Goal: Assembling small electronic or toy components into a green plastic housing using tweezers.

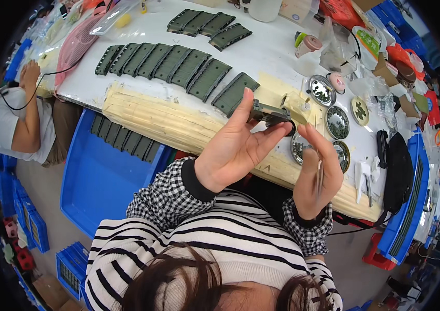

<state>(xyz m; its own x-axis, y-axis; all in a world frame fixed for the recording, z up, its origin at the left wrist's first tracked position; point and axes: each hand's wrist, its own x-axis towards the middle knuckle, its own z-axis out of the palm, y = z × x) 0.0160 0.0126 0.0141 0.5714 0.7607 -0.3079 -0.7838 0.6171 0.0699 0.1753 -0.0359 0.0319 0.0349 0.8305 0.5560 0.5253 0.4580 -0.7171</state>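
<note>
Head view: left hand (235,147) pinches a small dark metal part (270,114) over the table's near edge (178,127), fingers mostly spread. Right hand (317,176) curls around thin tweezers (319,173). Loose pinch, so the part could easily slip and drop into the blue bin (100,181) below.

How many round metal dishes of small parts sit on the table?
5: dishes at, and one partly behind the right hand. More may be hidden.
</note>
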